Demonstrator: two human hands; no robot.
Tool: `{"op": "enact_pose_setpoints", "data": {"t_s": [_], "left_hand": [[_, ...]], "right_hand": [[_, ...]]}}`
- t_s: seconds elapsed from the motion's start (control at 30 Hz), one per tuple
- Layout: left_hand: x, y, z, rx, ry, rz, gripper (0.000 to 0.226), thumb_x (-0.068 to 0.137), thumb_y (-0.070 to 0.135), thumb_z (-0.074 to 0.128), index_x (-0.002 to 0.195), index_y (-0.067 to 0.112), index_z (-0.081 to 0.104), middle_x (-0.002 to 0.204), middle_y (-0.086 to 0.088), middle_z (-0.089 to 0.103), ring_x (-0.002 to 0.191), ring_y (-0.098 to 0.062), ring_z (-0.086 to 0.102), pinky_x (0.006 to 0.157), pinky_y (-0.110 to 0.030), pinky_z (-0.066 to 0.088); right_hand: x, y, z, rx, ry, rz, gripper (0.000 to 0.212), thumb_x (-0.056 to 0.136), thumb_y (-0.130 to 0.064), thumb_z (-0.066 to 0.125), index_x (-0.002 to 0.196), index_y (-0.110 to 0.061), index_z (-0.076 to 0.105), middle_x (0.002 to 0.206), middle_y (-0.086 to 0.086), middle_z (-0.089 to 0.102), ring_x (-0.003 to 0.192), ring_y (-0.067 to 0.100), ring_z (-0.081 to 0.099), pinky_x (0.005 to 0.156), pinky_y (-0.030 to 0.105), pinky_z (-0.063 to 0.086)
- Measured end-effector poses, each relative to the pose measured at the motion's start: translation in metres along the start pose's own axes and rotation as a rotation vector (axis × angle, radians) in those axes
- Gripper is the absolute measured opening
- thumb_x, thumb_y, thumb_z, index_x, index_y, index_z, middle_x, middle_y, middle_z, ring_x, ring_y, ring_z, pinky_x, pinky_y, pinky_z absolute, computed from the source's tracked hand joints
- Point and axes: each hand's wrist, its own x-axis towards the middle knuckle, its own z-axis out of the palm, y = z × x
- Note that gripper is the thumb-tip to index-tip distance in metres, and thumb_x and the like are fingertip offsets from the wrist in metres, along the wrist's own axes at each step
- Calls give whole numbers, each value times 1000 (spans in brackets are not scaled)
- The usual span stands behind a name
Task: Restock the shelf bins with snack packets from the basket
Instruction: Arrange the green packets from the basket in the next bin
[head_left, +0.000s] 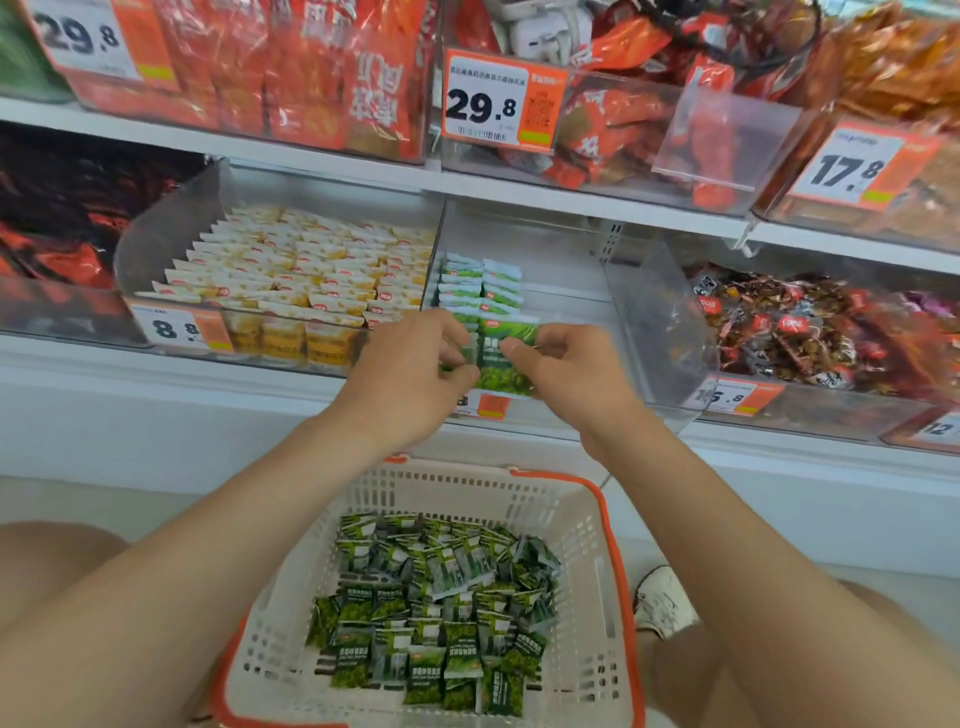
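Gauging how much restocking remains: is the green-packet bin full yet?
Far from full. The clear bin holds two short rows of green packets at its left; the visible rest is bare floor.

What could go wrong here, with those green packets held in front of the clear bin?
The left hand and right hand pinch the green packets by their edges, so one might slip and fall, perhaps missing the basket below. The standing rows in the clear bin have bare space on their right, so a nudge could topple them. The yellow packets lie in the next bin; a green one could stray there.
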Motion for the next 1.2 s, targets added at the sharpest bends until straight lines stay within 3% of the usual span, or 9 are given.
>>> {"op": "enact_pose_setpoints", "data": {"t_s": [0.13,0.23,0.33,0.57,0.8,0.9,0.97,1.1,1.2], "left_hand": [[8,-7,8,440,-29,223,33,92,4,69,119,22,68,112,-1,68,108,-25,60,85,-47,56],[16,-6,10,690,-142,300,43,80,-12,60,107,21,68,99,-3,66,97,-28,60,68,-42,53],[19,2,10,804,-231,311,44,78,-17,54,104,18,63,83,-4,59,84,-28,60,51,-34,33],[28,-2,11,766,-239,268,46,82,-12,60,113,22,64,92,-4,61,87,-30,63,50,-34,33],[28,-3,12,763,-217,282,38,83,-9,58,103,22,64,80,-2,52,77,-28,60,46,-34,29],[27,-3,15,765,-203,293,35,86,-5,59,107,24,64,81,-1,55,81,-28,61,46,-32,25],[27,-6,16,739,-208,290,31,90,0,59,109,24,65,86,-1,60,83,-27,62,46,-33,29],[22,-11,15,683,-163,343,22,91,10,65,109,23,65,105,-1,63,102,-25,57,77,-43,54],[9,0,13,579,-31,409,7,91,19,65,97,21,62,99,0,56,102,-23,52,81,-42,51]], "right_hand": [[36,-3,-16,-252,146,-35,30,85,-31,85,69,-26,60,64,-8,64,59,7,58,64,29,50],[67,7,-15,-481,76,-19,36,77,-29,91,90,-1,73,87,11,74,83,23,69,77,36,57],[92,23,-1,-584,12,52,43,73,-30,93,96,0,72,93,17,73,97,30,70,79,43,60],[133,42,31,-619,25,50,34,80,-28,86,68,-10,60,66,4,61,62,18,55,39,19,29],[147,46,41,-682,142,4,56,73,-39,91,97,-11,49,93,7,56,84,26,56,62,32,45],[146,45,41,-760,100,-8,45,75,-46,84,73,-17,49,78,5,63,76,23,59,51,26,37],[142,42,39,-737,-14,-6,32,81,-34,77,68,-8,62,69,6,58,74,24,55,60,29,46],[118,33,18,-598,-166,22,27,86,-14,64,99,7,74,90,24,71,73,21,53,71,36,53],[87,15,6,-570,6,-118,22,91,-11,57,103,-6,75,86,16,72,79,24,64,79,32,54]]}}
